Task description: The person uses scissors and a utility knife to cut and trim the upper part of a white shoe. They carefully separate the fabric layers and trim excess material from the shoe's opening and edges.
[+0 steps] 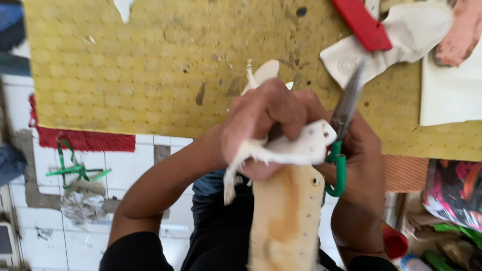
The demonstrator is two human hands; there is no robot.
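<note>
My left hand [261,125] grips a white leather-like shoe piece [301,145] and presses it over the top of a tan wooden board [286,216] with small holes along its edge. My right hand [364,165] holds green-handled scissors [346,108], fingers through the green loops, with the metal blades pointing up beside the white piece. Frayed white fabric [232,175] hangs from under my left hand. A white tip [263,73] sticks out above my knuckles.
A worn yellow perforated mat [150,65] covers the work surface. On it at the upper right lie a white insole [401,35], a red flat tool [361,22] and a pinkish sole [462,30]. White floor tiles [130,165], green straps [75,168] and a red cup [394,243] lie below.
</note>
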